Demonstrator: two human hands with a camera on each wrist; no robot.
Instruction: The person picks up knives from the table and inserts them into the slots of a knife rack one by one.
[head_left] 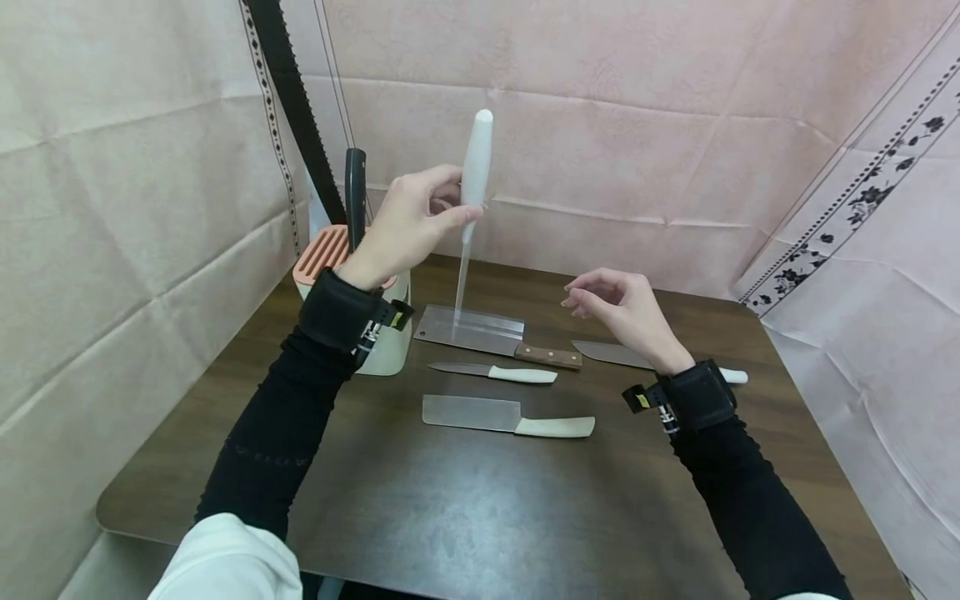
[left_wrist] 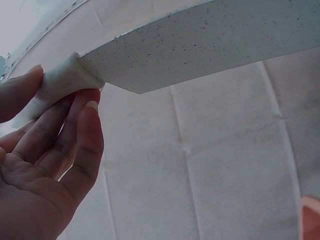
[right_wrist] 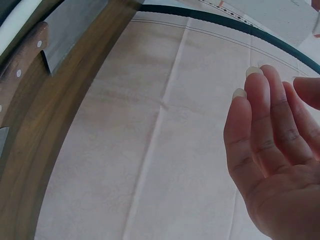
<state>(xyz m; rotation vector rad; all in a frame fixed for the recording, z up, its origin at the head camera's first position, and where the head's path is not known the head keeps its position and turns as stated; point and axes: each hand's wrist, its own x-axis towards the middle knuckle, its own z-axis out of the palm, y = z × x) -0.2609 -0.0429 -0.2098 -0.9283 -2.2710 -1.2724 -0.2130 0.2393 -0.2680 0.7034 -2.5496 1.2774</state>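
Note:
My left hand (head_left: 416, 208) grips the white handle of a kitchen knife (head_left: 477, 158), thumb on one side and fingers on the other. The blade points downward and looks thin, almost edge-on, in the head view; its lower end overlaps a wooden-handled cleaver (head_left: 551, 357) on the table. In the left wrist view the broad blade (left_wrist: 210, 45) is speckled with droplets or spots. My right hand (head_left: 626, 308) hovers with fingers loosely bent and holds nothing. Beneath its wrist lies a long white-handled knife (head_left: 611, 353), partly hidden.
A knife block (head_left: 390, 337) with an orange slotted top stands at the back left, a black-handled tool (head_left: 356, 187) in it. Before the wooden-handled cleaver lie a small white-handled knife (head_left: 521, 375) and a white-handled cleaver (head_left: 472, 412). Cloth hangs behind the brown table (head_left: 450, 517).

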